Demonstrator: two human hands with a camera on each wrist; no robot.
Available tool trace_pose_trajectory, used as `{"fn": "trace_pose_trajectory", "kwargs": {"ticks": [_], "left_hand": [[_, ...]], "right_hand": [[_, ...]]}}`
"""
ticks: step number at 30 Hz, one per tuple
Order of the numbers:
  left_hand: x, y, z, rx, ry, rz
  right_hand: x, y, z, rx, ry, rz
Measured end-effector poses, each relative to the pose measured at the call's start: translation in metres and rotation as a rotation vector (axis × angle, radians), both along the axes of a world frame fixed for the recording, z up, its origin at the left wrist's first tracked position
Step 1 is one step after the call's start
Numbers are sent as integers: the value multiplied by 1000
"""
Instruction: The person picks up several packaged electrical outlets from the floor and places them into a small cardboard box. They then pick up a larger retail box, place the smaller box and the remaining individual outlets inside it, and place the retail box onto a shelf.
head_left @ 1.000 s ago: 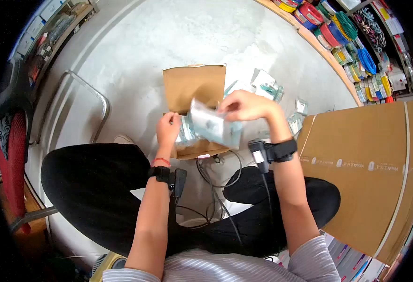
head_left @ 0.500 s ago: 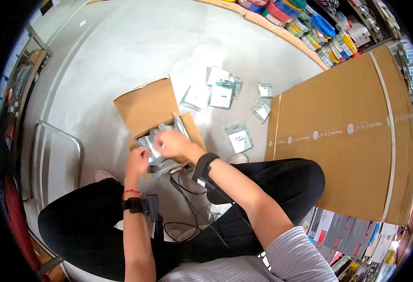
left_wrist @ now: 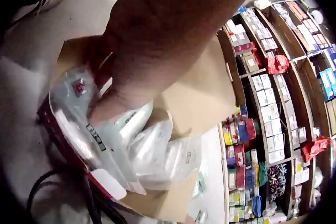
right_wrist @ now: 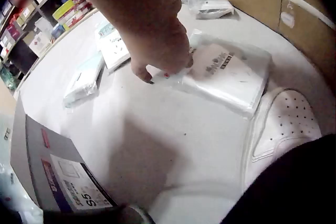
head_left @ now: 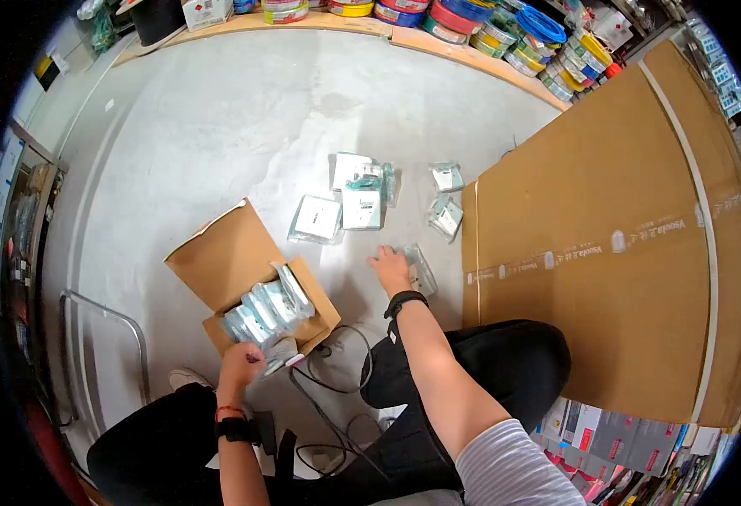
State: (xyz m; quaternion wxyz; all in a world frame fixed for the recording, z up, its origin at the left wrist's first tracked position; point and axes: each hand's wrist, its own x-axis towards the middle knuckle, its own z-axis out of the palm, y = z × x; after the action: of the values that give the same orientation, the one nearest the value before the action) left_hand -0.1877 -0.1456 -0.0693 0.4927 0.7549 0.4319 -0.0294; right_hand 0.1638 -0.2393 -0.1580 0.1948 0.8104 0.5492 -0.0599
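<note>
An open cardboard box [head_left: 319, 314] on the floor holds a row of clear-bagged white packets [head_left: 271, 305]. My left hand [head_left: 242, 364] is at its near left corner beside the bags; in the left wrist view this hand [left_wrist: 142, 71] hides its own fingertips. To the right, my right hand [head_left: 391, 270] reaches low over the floor, fingers spread, at the left edge of a bagged packet [head_left: 423, 271]. In the right wrist view the thumb and fingers of that hand [right_wrist: 163, 50] are apart at the corner of this packet [right_wrist: 226, 74].
More bagged packets [head_left: 315, 218] lie on the floor beyond the box, and two smaller ones [head_left: 447, 176] near a big strapped carton [head_left: 590, 244] on the right. Cables [head_left: 328, 419] run between the legs. A metal frame [head_left: 130, 320] stands at left.
My right hand has moved from above the box to the packet on the floor at right. The left hand remains by the box. The head view has shifted, with more floor and shelf showing.
</note>
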Motion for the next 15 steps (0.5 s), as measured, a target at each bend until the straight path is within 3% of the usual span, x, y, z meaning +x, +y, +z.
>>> {"fn": "trace_pose_trajectory", "kwargs": {"ticks": [3,6,10,13,15], "left_hand": [[3,6,20,-114,161,164],[1,7,17,234,107,129],[-8,6,-3,357,57,177],[-13,6,-19,353,70,230],[-6,4,-3,373,87,234]], "right_hand": [[3,3,-9,-34,18,42],[3,5,-7,-48,4,27],[12,-7,4,125,89,51],[23,4,27,-19,300,-89],[24,24,66,69,508,-132]]}}
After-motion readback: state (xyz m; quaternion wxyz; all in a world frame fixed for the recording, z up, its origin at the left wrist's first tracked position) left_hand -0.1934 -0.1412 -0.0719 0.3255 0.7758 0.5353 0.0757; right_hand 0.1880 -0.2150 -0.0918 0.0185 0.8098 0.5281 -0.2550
